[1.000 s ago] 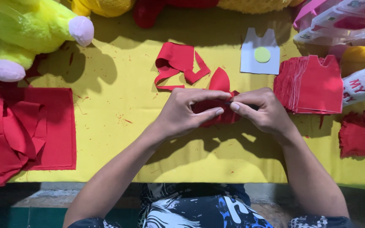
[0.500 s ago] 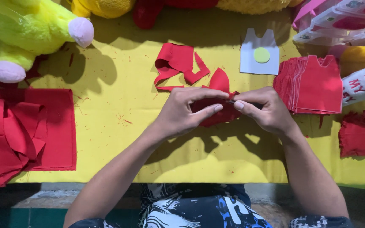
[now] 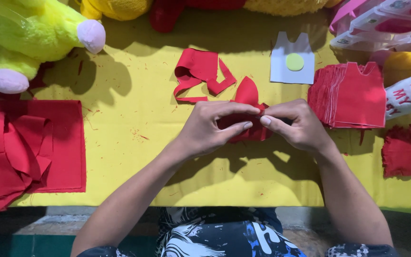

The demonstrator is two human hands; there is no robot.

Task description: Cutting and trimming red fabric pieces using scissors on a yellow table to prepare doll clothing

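Both of my hands meet over the middle of a yellow cloth-covered table [image 3: 134, 157]. My left hand [image 3: 215, 127] and my right hand [image 3: 295, 124] pinch the same small piece of red fabric [image 3: 247, 95], which is bunched between the fingertips with one rounded flap sticking up behind them. Just behind it lies a loose red fabric strip [image 3: 200, 71], folded over on itself.
A stack of red vest-shaped cut pieces [image 3: 353, 95] sits to the right, a white vest-shaped template with a yellow disc [image 3: 292, 61] behind. Red cloth sheets [image 3: 24, 147] lie left, a red scrap [image 3: 406, 150] far right. Plush toys [image 3: 34, 33] and plastic boxes [image 3: 381, 24] line the back.
My fingertips have drawn a little closer together on the red piece and shifted slightly; everything else stays in place.
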